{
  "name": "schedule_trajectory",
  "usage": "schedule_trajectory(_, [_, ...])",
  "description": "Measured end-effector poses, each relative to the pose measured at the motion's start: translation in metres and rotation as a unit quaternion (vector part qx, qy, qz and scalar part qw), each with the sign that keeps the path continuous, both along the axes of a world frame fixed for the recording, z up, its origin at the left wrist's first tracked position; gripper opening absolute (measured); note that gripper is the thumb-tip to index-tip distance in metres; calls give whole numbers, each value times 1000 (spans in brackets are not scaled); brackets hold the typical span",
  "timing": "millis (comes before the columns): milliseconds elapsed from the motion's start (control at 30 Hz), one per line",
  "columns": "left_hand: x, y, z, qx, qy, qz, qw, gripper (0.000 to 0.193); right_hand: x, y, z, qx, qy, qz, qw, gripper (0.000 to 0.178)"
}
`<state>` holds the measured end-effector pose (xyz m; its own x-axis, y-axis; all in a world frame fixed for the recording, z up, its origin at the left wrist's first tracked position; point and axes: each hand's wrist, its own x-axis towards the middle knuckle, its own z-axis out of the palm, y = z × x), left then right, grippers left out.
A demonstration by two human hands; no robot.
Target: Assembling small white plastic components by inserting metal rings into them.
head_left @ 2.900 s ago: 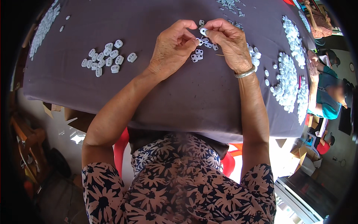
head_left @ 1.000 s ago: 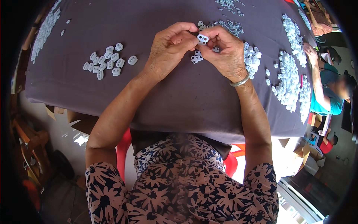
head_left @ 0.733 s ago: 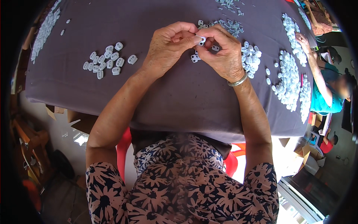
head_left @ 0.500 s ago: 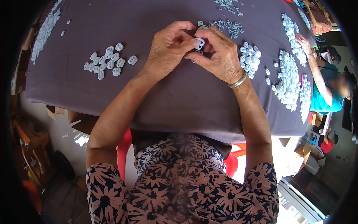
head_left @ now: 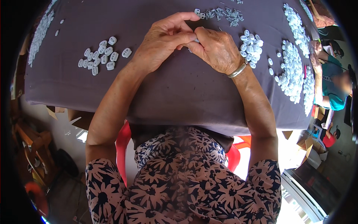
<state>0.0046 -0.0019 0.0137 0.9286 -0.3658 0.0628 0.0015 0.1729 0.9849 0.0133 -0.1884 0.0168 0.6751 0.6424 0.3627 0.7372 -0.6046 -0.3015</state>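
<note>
Over the dark tablecloth (head_left: 175, 100) my two hands meet, fingertips together. Between them a sliver of a small white plastic piece (head_left: 196, 40) shows; the rest is hidden by fingers. My left hand (head_left: 158, 43) pinches it with thumb and forefinger. From the other side my right hand (head_left: 220, 50), with a silver bracelet at the wrist, closes its curled fingers on the same piece. A couple of white two-hole pieces (head_left: 200, 14) lie just beyond the hands, beside a scatter of tiny grey metal parts (head_left: 233, 16).
Left of my hands lies a loose group of white two-hole pieces (head_left: 96, 56). A heap of white oval pieces (head_left: 250, 48) sits close to my right hand. Bigger white heaps (head_left: 292, 71) spread along the right edge, where another person's arm (head_left: 317, 71) rests. More white pieces (head_left: 40, 31) line the far left.
My right hand has turned and curled over the white piece, now mostly covered. Its two holes showed before. The other person's arm at the right has drawn back from the heap.
</note>
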Motion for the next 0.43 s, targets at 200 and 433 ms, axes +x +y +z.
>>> schedule_trajectory(200, [-4, 1, 5, 8, 18, -9, 1000, 30, -2, 3, 2, 23, -10, 1, 1000, 34])
schedule_trajectory(433, [-4, 4, 3, -27, 48, -22, 998, 26, -5, 6, -2, 30, -11, 18, 999, 28])
